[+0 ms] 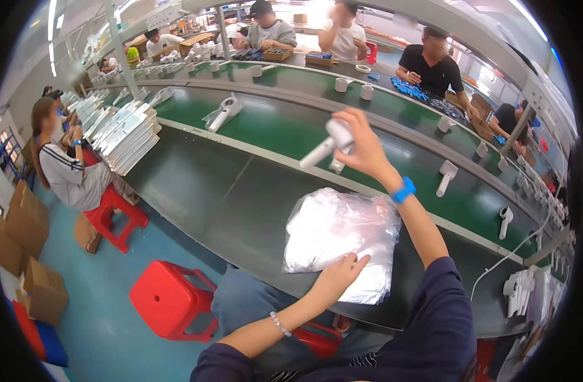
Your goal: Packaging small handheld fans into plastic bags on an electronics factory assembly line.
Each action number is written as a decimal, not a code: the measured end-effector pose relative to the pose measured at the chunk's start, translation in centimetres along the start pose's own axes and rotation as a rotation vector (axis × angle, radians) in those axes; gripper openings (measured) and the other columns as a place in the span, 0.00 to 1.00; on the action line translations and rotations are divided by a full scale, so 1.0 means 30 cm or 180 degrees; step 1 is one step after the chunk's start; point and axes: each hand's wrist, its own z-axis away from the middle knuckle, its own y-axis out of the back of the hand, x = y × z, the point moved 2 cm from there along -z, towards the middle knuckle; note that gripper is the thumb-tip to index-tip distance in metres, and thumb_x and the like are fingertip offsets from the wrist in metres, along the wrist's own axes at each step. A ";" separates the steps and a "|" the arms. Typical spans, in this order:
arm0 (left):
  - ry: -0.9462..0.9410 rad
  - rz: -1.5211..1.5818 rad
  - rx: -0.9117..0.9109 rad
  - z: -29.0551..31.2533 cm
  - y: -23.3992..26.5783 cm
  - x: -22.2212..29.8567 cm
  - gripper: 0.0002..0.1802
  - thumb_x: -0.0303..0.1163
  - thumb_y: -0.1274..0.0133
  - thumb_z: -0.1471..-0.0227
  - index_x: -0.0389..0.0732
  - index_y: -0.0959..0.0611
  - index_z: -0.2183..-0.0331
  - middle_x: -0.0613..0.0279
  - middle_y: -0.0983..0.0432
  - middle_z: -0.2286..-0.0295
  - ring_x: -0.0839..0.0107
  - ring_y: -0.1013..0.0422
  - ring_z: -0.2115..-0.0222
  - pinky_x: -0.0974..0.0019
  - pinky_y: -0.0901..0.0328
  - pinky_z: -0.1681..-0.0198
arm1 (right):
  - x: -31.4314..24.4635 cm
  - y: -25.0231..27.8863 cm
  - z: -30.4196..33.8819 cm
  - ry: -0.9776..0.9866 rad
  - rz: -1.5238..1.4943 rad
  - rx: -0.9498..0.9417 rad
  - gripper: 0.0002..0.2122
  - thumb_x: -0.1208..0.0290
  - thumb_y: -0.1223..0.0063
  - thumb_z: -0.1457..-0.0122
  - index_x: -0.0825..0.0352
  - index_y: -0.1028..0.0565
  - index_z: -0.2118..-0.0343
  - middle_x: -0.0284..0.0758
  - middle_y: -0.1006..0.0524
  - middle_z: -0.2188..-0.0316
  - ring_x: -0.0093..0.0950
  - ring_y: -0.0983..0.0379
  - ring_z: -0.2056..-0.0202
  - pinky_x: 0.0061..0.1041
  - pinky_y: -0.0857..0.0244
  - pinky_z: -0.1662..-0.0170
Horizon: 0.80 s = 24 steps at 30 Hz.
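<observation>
R hand [367, 149] clamped on white hair dryer [330, 146], nozzle prob hidden by fingers; L hand [336, 277] flat, open on plastic bags [339, 235].

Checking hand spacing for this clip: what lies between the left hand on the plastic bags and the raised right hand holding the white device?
In the head view, the stack of clear plastic bags spans most of the gap from the left hand; beyond it, bare dark table edge, then the right hand gripping the white device.

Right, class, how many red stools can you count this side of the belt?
3 red stools: one empty on the blue floor, one under the seated person at left, one partly visible beneath the wearer's legs. More may be hidden farther off.
</observation>
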 end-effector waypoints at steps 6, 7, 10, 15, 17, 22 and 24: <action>0.0579 0.0532 0.0191 -0.019 0.030 -0.032 0.17 0.30 0.43 0.51 0.47 0.23 0.57 0.61 0.26 0.76 0.62 0.27 0.72 0.60 0.31 0.70 | -0.051 0.278 0.383 -0.0537 -0.0051 0.0617 0.32 0.78 0.41 0.63 0.66 0.34 0.48 0.43 0.37 0.47 0.40 0.38 0.45 0.33 0.44 0.42; 0.0568 0.0518 0.0170 -0.025 0.030 -0.036 0.17 0.30 0.43 0.51 0.47 0.23 0.57 0.61 0.26 0.76 0.62 0.27 0.72 0.60 0.31 0.70 | -0.052 0.307 0.445 -0.0647 -0.0017 0.0668 0.32 0.79 0.41 0.63 0.65 0.34 0.48 0.43 0.37 0.46 0.40 0.37 0.45 0.33 0.43 0.42; 0.0269 0.0345 0.0274 -0.045 0.030 -0.037 0.16 0.29 0.43 0.52 0.47 0.22 0.57 0.64 0.25 0.77 0.65 0.27 0.73 0.63 0.31 0.73 | -0.031 0.337 0.626 -0.1103 -0.0464 0.0997 0.32 0.81 0.41 0.61 0.62 0.38 0.48 0.44 0.37 0.45 0.39 0.32 0.49 0.35 0.38 0.46; 0.0373 0.0331 0.0005 -0.040 0.027 -0.042 0.13 0.30 0.43 0.52 0.47 0.22 0.60 0.64 0.22 0.77 0.65 0.25 0.75 0.63 0.31 0.74 | -0.049 0.318 0.855 -0.2052 -0.1698 0.1297 0.33 0.82 0.44 0.56 0.60 0.45 0.46 0.42 0.35 0.49 0.35 0.30 0.52 0.33 0.32 0.51; 0.0240 0.0277 -0.0027 -0.041 0.034 -0.042 0.13 0.30 0.43 0.51 0.47 0.22 0.61 0.62 0.22 0.77 0.64 0.24 0.75 0.62 0.31 0.74 | -0.022 0.264 0.969 -0.3041 -0.2875 0.1825 0.32 0.83 0.46 0.54 0.60 0.46 0.45 0.41 0.34 0.52 0.33 0.30 0.54 0.32 0.29 0.54; 0.0133 0.0125 -0.0058 -0.046 0.030 -0.037 0.10 0.30 0.46 0.48 0.47 0.22 0.61 0.60 0.22 0.78 0.60 0.25 0.78 0.60 0.32 0.76 | -0.017 0.230 0.994 -0.3135 -0.3230 0.1983 0.30 0.81 0.50 0.50 0.59 0.46 0.43 0.40 0.31 0.55 0.33 0.28 0.58 0.34 0.30 0.53; 0.0049 -0.0123 0.0019 -0.050 0.029 -0.026 0.09 0.30 0.49 0.46 0.45 0.23 0.61 0.59 0.24 0.80 0.60 0.25 0.80 0.60 0.33 0.78 | -0.030 0.229 0.977 -0.3142 -0.3296 0.1992 0.30 0.81 0.49 0.50 0.59 0.46 0.44 0.40 0.31 0.55 0.33 0.28 0.58 0.34 0.30 0.53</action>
